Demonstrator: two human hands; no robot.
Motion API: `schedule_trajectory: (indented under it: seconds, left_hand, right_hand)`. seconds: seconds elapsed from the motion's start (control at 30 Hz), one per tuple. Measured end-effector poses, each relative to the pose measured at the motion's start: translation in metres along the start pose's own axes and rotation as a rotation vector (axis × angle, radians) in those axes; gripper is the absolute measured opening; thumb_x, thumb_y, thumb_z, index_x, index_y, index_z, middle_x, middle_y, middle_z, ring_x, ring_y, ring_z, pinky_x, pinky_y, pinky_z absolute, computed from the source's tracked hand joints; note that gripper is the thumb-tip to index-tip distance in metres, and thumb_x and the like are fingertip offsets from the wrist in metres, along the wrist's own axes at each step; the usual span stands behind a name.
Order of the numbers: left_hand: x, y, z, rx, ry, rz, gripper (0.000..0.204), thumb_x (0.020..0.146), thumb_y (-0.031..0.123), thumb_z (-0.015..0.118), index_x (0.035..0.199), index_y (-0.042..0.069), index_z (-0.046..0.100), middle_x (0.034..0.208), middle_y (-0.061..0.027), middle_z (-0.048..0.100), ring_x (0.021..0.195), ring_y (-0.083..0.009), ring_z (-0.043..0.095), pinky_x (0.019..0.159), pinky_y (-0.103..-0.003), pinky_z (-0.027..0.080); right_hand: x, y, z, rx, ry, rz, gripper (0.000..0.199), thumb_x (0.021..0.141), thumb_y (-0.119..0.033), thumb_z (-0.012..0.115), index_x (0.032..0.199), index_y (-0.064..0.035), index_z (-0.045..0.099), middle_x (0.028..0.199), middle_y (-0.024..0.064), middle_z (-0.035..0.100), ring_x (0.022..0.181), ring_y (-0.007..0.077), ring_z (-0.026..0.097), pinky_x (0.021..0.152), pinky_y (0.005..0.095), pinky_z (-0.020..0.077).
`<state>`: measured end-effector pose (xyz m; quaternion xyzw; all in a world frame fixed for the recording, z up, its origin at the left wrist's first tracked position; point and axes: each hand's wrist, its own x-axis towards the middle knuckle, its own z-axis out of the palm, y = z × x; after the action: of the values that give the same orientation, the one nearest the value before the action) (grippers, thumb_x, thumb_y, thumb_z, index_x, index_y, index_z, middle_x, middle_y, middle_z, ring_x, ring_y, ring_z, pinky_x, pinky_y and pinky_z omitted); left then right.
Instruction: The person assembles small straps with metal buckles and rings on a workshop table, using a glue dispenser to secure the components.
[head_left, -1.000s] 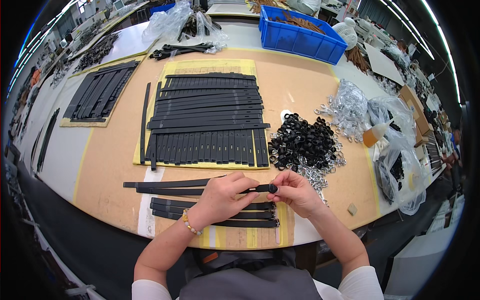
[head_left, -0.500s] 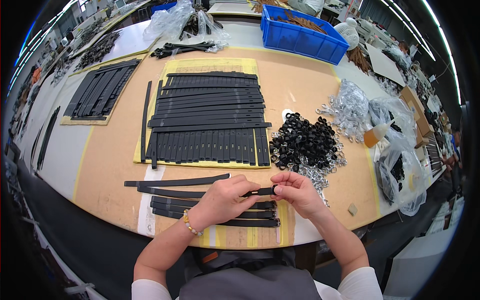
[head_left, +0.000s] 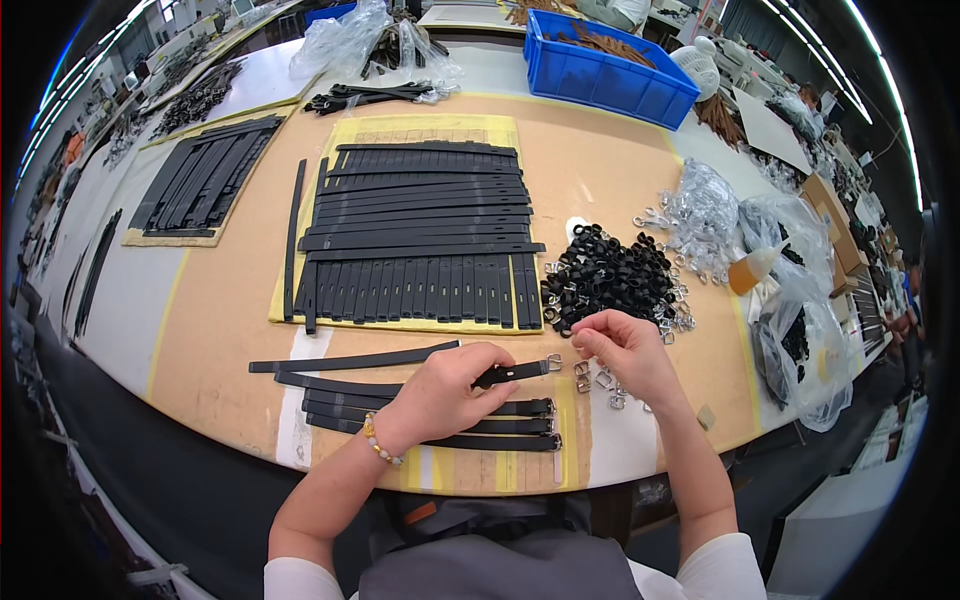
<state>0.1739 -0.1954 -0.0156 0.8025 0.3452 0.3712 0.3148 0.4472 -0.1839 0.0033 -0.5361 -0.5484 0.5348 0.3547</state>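
Observation:
My left hand (head_left: 450, 395), with a beaded bracelet at the wrist, is closed on a black strap (head_left: 522, 372). A small silver buckle (head_left: 554, 362) sits at the strap's right end. To the right, my right hand (head_left: 625, 350) is raised with thumb and fingertips pinched together; what they hold, if anything, cannot be made out. It is just in front of a heap of black loops (head_left: 610, 280), with loose silver buckles (head_left: 605, 380) beside and below the fingers. Several straps with buckled ends (head_left: 500, 443) lie under and nearer than my left hand.
A yellow-edged board (head_left: 400, 328) carries rows of black straps behind my hands; another strap-covered board (head_left: 205, 180) is at the left. A blue crate (head_left: 610, 85) with brown strips stands at the back. Plastic bags (head_left: 810, 360) and a bottle of amber liquid (head_left: 752, 270) are at the right.
My right hand has come off the strap's end and moved right and up toward the loop heap, uncovering the buckle there. The left hand stays on the strap, nearly unmoved.

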Motion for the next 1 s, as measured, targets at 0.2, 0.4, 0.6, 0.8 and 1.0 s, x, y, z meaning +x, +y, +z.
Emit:
schedule_trajectory:
  seconds: [0.2, 0.4, 0.6, 0.8, 1.0]
  left_hand:
    - [-0.004, 0.003, -0.005, -0.013, -0.033, -0.105, 0.022, 0.084, 0.01, 0.079, 0.097, -0.001, 0.064, 0.081, -0.0095, 0.066, 0.068, -0.0175, 0.064, 0.058, -0.028, 0.05]
    - [-0.002, 0.0, -0.004, -0.047, -0.015, -0.109, 0.022, 0.084, 0.01, 0.079, 0.095, -0.001, 0.064, 0.082, -0.0103, 0.064, 0.072, -0.0192, 0.065, 0.063, -0.029, 0.052]
    - [-0.001, -0.002, -0.004, -0.034, 0.002, -0.07, 0.022, 0.084, 0.011, 0.08, 0.096, -0.001, 0.066, 0.085, -0.0111, 0.066, 0.076, -0.0219, 0.067, 0.069, -0.031, 0.054]
    - [0.0, -0.002, -0.005, 0.013, -0.008, -0.111, 0.024, 0.086, 0.015, 0.079, 0.101, 0.0, 0.069, 0.089, -0.0114, 0.07, 0.079, -0.0226, 0.069, 0.068, -0.031, 0.055]
    - [-0.002, -0.005, -0.006, 0.044, 0.011, -0.119, 0.024, 0.086, 0.015, 0.079, 0.101, 0.001, 0.069, 0.089, -0.0105, 0.071, 0.077, -0.0213, 0.07, 0.062, -0.03, 0.055]
  right_hand:
    - [-0.003, -0.011, 0.016, -0.664, -0.061, -0.146, 0.013, 0.087, -0.013, 0.075, 0.095, -0.0039, 0.072, 0.089, 0.0091, 0.068, 0.077, 0.0222, 0.069, 0.074, 0.0341, 0.0558]
    - [0.006, 0.007, 0.015, -0.731, -0.134, -0.211, 0.015, 0.086, -0.012, 0.077, 0.094, -0.0017, 0.07, 0.089, 0.0088, 0.064, 0.078, 0.0199, 0.069, 0.073, 0.0325, 0.0551]
    - [0.006, -0.004, 0.015, -0.719, -0.177, -0.198, 0.013, 0.085, -0.01, 0.074, 0.093, -0.0014, 0.068, 0.092, 0.0113, 0.066, 0.087, 0.0271, 0.07, 0.079, 0.0377, 0.0557]
    - [0.017, -0.014, 0.017, -0.622, -0.358, -0.035, 0.011, 0.086, -0.01, 0.07, 0.093, -0.0032, 0.064, 0.089, 0.0108, 0.066, 0.085, 0.0288, 0.069, 0.077, 0.0375, 0.0552]
    - [0.006, -0.008, 0.014, -0.823, -0.283, -0.325, 0.014, 0.088, -0.008, 0.068, 0.101, -0.005, 0.063, 0.088, 0.0089, 0.065, 0.083, 0.0244, 0.068, 0.076, 0.035, 0.0556]
